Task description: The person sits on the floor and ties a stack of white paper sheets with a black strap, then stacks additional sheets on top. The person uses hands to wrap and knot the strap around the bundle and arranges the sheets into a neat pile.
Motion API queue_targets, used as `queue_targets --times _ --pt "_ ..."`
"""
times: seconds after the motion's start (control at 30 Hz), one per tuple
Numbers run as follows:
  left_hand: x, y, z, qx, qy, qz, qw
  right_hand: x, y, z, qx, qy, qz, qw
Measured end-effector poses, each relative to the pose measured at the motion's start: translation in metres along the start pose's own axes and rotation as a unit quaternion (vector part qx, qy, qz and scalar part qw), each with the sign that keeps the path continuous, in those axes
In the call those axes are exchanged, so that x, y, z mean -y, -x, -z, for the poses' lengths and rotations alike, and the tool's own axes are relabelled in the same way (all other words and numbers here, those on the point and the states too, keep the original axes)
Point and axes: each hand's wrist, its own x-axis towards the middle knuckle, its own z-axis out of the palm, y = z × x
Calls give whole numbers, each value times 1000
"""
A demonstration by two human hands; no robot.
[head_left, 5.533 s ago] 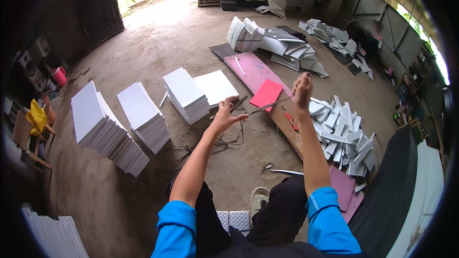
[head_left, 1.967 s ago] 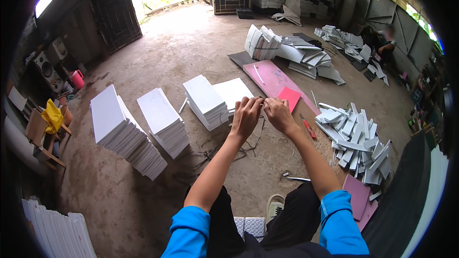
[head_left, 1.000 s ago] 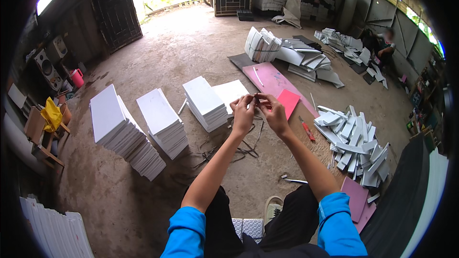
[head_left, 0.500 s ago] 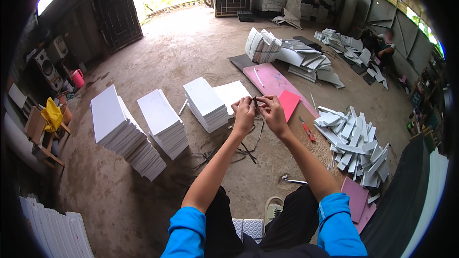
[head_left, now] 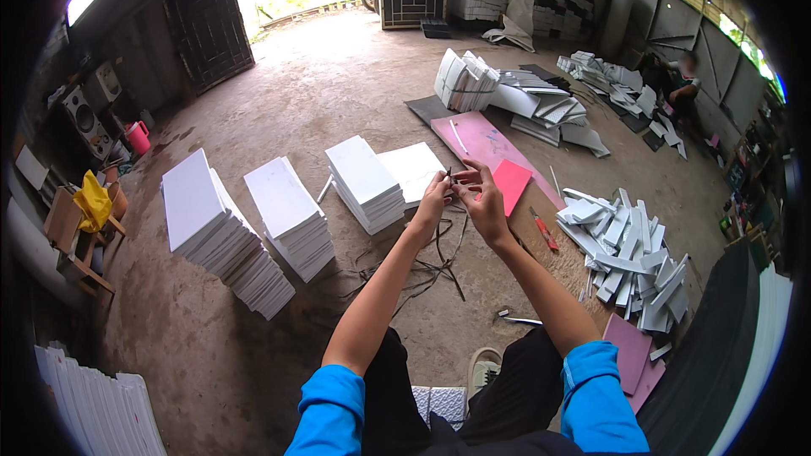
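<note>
My left hand [head_left: 434, 201] and my right hand [head_left: 481, 204] meet in front of me, fingertips pinching a thin dark strip [head_left: 450, 175] between them. Long dark strips [head_left: 439, 266] hang and lie tangled on the floor beneath the hands. Just left of my left hand stands a neat stack of white sheets [head_left: 361, 171], with a flat white sheet [head_left: 412, 167] beside it. A red sheet [head_left: 510, 186] lies to the right of my right hand, and a red cutter knife [head_left: 543, 230] is farther right.
Two more white stacks [head_left: 196, 203] [head_left: 281, 198] stand left. Right are a heap of white offcuts [head_left: 629, 241] and a long pink board [head_left: 470, 135]. A tied white bundle [head_left: 463, 83] stands ahead. A person [head_left: 681, 84] sits at the far right.
My fingers have shifted on the strip, with the right fingers spread more and raised slightly. The dark strips below now hang differently, and more of them shows.
</note>
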Motion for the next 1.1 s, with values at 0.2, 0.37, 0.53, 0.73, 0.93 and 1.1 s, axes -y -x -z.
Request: queue_targets --times 0.2,0.37,0.53,0.73,0.93,1.1 --pt "9 -6 1 -9 -38 -17 999 -11 -1 -2 0 -44 -68 997" --pt "10 -6 -2 -23 -151 -64 986 -23 -2 -3 -15 -50 -24 998" --pt "6 -6 -2 -8 -38 -67 997 -16 -2 -2 -5 -41 4 999" --pt "5 -3 -5 -59 -202 -158 965 -12 -1 -3 -17 -81 -25 996" --pt "18 -10 4 -126 -241 -173 947 -6 2 -7 -41 -55 -51 996" --pt "1 -8 5 -34 -278 -168 945 -21 -3 4 -29 -14 -54 998"
